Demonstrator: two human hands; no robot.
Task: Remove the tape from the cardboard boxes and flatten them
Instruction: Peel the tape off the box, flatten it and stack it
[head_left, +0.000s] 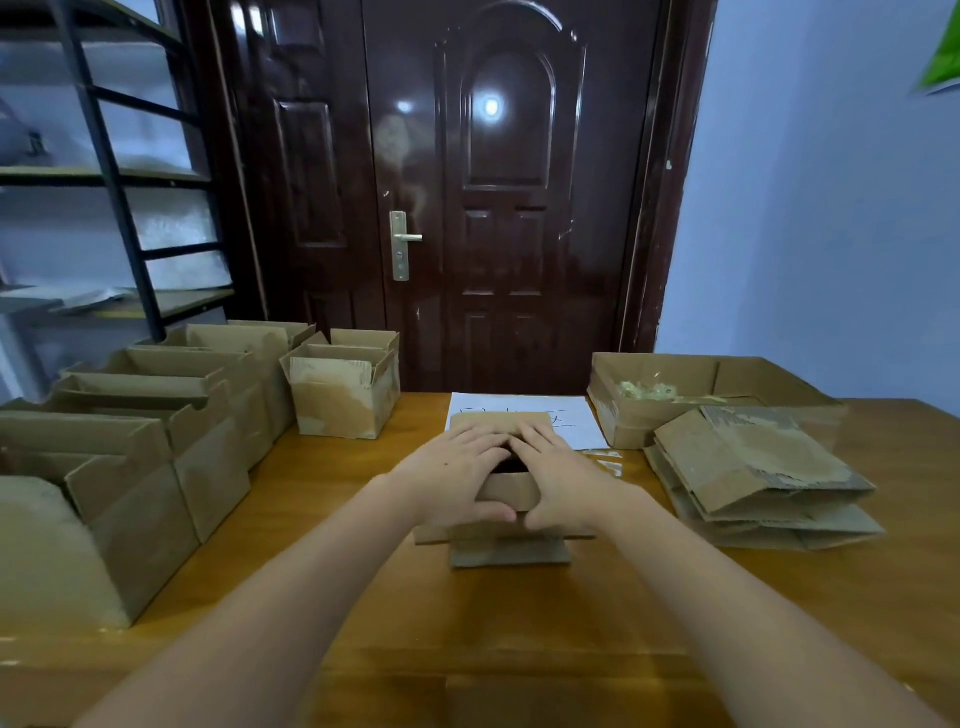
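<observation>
**Both hands on the centre box, pressing it down**

From my feed: one small cardboard box (506, 493) sits dead centre on the wooden table (322, 499), partly collapsed, with a flap sticking out flat at its 6 o'clock side.

Left hand (457, 475) lies on top of the box from 9 o'clock, fingers straight and spread, thumb along the near edge. Right hand (558, 475) mirrors it from 3 o'clock, fingers also extended flat, thumb low against the near side. Fingertips of the two hands almost meet over a dark gap in the top. Neither hand is curled around anything; both press flat.

At 12 o'clock of the box, a white paper sheet (561, 415) with writing, partly under it.

At 9 to 10 o'clock, a row of open boxes (171, 415) standing upright, still unflattened, plus one single open box (343, 395) at 11 o'clock.

At 3 o'clock, a stack of flattened boxes (753, 473). Behind it at 1 o'clock, a shallow open tray box (670, 376) holding crumpled tape scraps (649, 391).

Small clear tape bits (605, 460) lie on the table just right of my right hand.

Dark door (467, 197) beyond the table.
</observation>
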